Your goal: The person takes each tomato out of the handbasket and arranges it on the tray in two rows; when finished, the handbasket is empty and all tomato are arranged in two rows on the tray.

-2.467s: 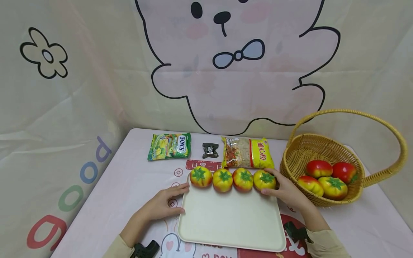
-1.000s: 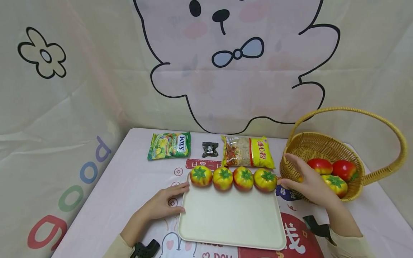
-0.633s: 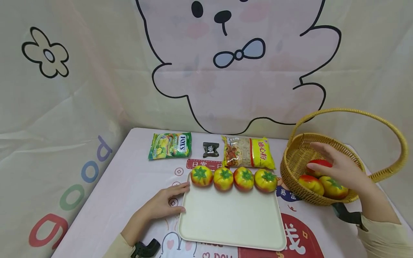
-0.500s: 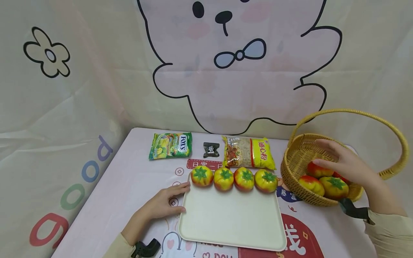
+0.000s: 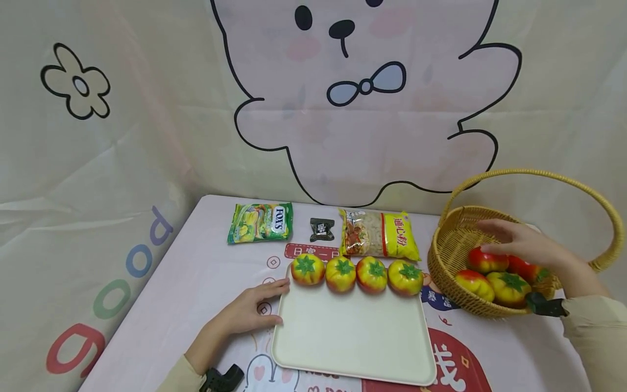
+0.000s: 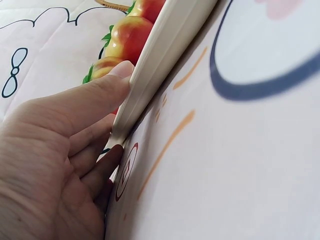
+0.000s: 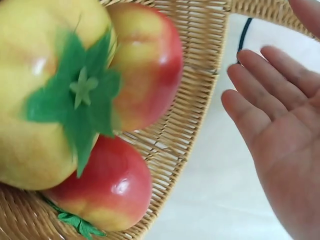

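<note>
1. Tray [image 5: 355,332]: lies flat on the table [image 5: 196,272]. I count 4 tray fruits [image 5: 372,275], red and yellow with green leaf caps, in a row along its far edge.
2. Left hand [image 5: 247,311]: thumb and fingers are apart, touching the tray's left edge; I see no curl around it.
3. Basket [image 5: 448,239]: stands right of the tray, handle raised. I count 4 basket fruits [image 5: 509,288] inside.
4. Right hand [image 5: 531,246]: positioned over the basket, fingers extended, thumb apart, palm bare. The thumb tip appears near a red fruit; I cannot tell whether they touch.
5. Packets: beyond the tray I observe, left to right, a green packet [image 5: 259,223], a small black packet [image 5: 321,230] and a yellow packet [image 5: 379,234].
</note>
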A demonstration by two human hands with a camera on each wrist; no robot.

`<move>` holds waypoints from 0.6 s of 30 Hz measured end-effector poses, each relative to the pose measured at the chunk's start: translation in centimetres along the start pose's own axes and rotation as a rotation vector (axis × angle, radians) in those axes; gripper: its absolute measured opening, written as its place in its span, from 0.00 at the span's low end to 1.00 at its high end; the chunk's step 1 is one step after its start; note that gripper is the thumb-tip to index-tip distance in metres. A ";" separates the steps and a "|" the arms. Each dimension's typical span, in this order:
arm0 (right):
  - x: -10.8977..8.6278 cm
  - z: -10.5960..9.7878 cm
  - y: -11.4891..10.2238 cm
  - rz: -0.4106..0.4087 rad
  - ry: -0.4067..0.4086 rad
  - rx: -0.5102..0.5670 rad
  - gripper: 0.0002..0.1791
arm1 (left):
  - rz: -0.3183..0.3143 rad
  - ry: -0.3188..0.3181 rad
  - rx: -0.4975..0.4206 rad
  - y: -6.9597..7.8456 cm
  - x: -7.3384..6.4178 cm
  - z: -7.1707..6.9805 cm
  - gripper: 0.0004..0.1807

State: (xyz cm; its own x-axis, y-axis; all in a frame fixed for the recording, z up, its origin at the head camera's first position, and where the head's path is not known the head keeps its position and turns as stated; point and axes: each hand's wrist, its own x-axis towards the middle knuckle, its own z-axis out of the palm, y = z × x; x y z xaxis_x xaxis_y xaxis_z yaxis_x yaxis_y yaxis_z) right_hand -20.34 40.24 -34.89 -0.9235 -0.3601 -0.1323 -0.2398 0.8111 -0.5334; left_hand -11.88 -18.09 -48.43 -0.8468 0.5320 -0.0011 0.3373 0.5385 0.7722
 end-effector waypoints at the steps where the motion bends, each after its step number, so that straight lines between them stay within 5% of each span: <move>1: 0.1 0.0 0.2 -0.003 -0.019 0.003 0.31 | 0.006 0.002 0.004 0.0 0.0 0.0 0.38; 18: 1.4 0.6 1.7 0.051 -0.266 -0.022 0.32 | 0.001 0.005 0.019 -0.2 0.1 0.0 0.38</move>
State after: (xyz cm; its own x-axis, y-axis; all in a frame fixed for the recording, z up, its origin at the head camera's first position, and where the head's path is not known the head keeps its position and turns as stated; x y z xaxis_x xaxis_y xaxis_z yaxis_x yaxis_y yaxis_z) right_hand -21.88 40.88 -36.51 -0.8242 -0.4247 -0.3745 -0.2044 0.8400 -0.5026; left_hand -11.99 -18.15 -48.62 -0.8483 0.5295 0.0032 0.3462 0.5502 0.7599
